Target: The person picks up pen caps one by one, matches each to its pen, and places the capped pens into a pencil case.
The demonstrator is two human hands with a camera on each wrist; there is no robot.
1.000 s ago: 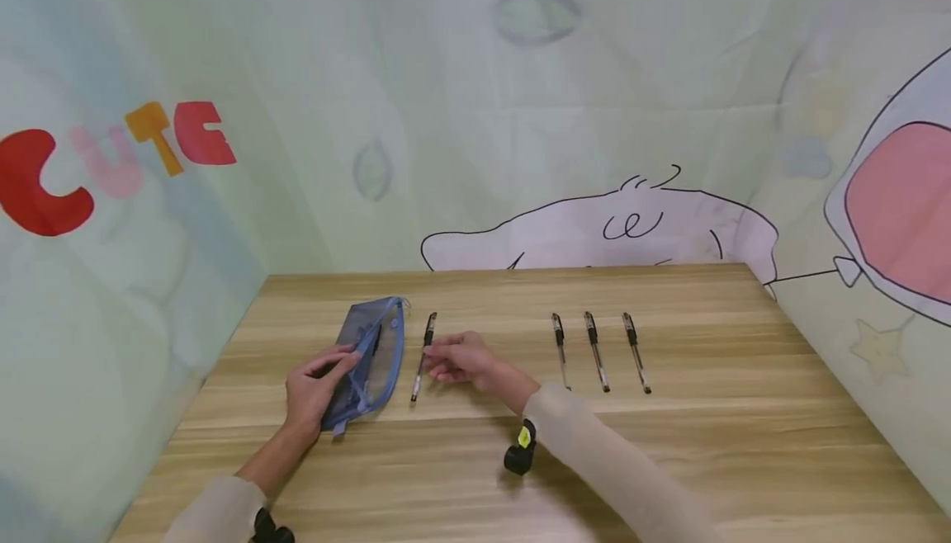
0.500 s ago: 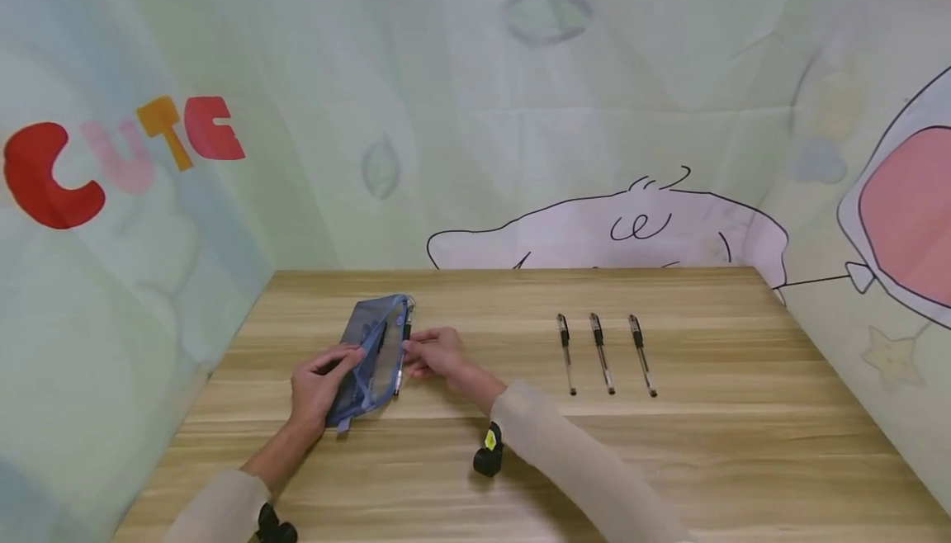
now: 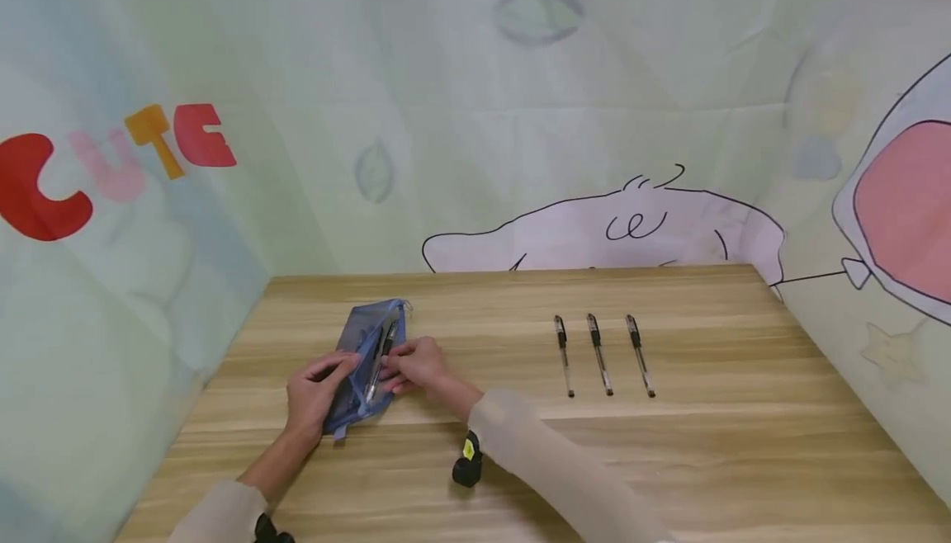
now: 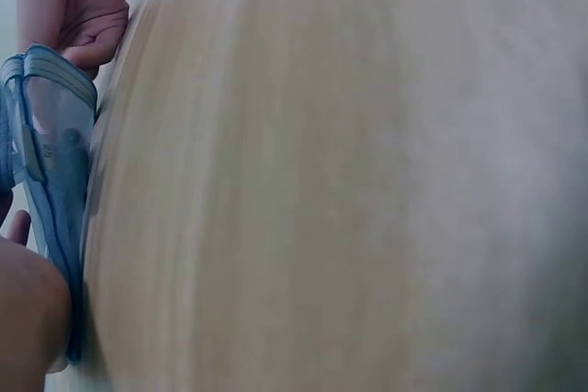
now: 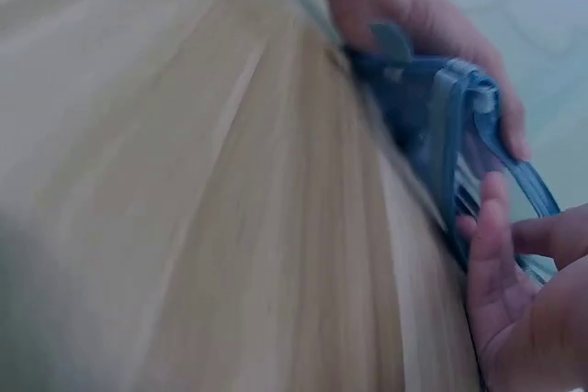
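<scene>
A blue mesh zip pouch (image 3: 366, 318) lies at the left of the table with its zipped mouth spread. My left hand (image 3: 314, 390) pinches the mouth's near edge between thumb and fingers. From the other side my right hand (image 3: 419, 363) pinches a black-gripped pen (image 3: 390, 335) over the opening, in line with the pouch. Beside it, a dark pen (image 3: 376, 348) shows inside the pouch. In the right wrist view, the right fingers (image 5: 494, 218) reach into the mouth of the pouch (image 5: 447, 130). The left wrist view shows the pouch's end (image 4: 69, 149) between both hands.
Three similar capped pens, a left one (image 3: 562, 353), a middle one (image 3: 600, 353) and a right one (image 3: 641, 355), lie side by side on the wooden table (image 3: 691, 444). Printed cloth walls (image 3: 446, 114) stand behind the table and along its sides.
My right hand has taken hold of the pen lying right of the pouch and moved it left, over the pouch's opening. The left hand stays on the pouch.
</scene>
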